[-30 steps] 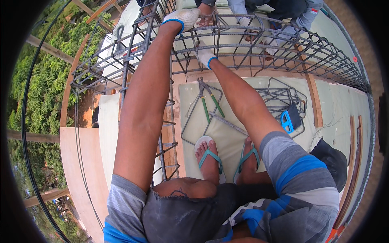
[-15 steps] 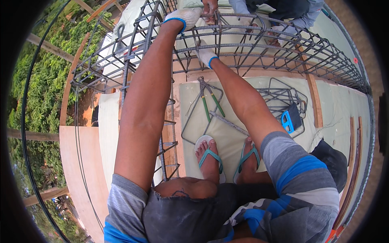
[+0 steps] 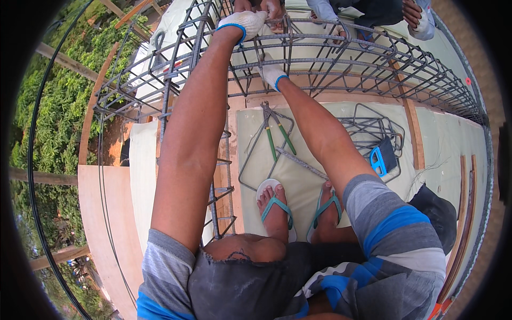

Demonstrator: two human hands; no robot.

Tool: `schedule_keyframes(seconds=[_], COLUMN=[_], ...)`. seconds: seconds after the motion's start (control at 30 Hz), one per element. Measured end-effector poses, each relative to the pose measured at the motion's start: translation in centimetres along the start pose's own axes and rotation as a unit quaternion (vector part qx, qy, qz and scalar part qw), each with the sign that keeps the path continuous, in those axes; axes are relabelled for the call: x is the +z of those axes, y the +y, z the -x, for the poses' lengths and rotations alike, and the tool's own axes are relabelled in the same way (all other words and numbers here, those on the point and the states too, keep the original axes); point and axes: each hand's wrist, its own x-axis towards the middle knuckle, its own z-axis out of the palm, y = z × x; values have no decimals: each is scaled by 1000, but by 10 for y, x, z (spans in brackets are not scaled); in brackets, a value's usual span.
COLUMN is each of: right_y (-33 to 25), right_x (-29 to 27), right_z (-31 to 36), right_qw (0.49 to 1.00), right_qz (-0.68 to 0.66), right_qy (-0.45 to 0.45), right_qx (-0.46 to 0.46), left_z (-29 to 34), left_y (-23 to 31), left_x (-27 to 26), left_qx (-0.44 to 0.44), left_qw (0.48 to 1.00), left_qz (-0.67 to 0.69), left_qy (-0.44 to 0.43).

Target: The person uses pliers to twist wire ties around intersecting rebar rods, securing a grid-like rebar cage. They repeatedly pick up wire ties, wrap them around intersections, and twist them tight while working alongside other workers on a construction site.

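Head view: both gloved hands, L (image 3: 242,22) & R (image 3: 273,74), on rebar cage (image 3: 341,53).

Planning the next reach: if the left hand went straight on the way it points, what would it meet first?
Probably the other person's hands, just beyond the left hand on the rebar cage; depth is unclear.

both hands wear white knitted cloth gloves, the left hand (image 3: 242,22) and right hand (image 3: 273,74), on a rebar cage (image 3: 330,50) of dull, ribbed grey steel. pliers (image 3: 277,136) at its 6 o'clock have glossy green plastic grips. the formwork boards (image 3: 106,213) are matt reddish wood.
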Motion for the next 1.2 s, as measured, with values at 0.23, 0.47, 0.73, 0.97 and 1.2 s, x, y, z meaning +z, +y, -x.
schedule_keyframes(seconds=[0.23,0.47,0.73,0.97,1.2], right_y=[17,8,17,10,5], right_x=[4,18,13,5,1], right_z=[-9,-10,-11,-6,-1], right_qw=[1000,1000,1000,1000,1000], right_qz=[-14,14,5,-13,8], right_qy=[-1,13,23,5,3], right_qx=[20,2,0,23,15], left_z=[17,14,28,30,36], left_y=[24,3,28,30,31], left_x=[-12,-11,-27,-27,-31], left_qx=[-80,-41,-36,-39,-16], left_qw=[996,999,999,999,999], left_qz=[38,12,-11,-9,24], left_qy=[-8,-9,-37,-28,-22])
